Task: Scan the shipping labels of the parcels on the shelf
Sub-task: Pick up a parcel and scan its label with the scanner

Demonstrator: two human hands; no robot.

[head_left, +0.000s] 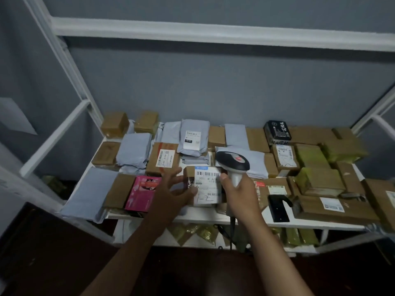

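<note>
With my left hand (171,189) pinching the small brown label-faced parcel (206,184) steady, my right hand (239,193) grips the grey-black handheld scanner (233,163), which I should aim squarely at the barcode.

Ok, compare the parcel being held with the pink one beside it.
The held parcel is brown with a white barcode label facing up; the pink parcel shows printed artwork and no label. The left hand grips the held one; the pink one lies untouched. Both are small and sit at the shelf's front.
</note>
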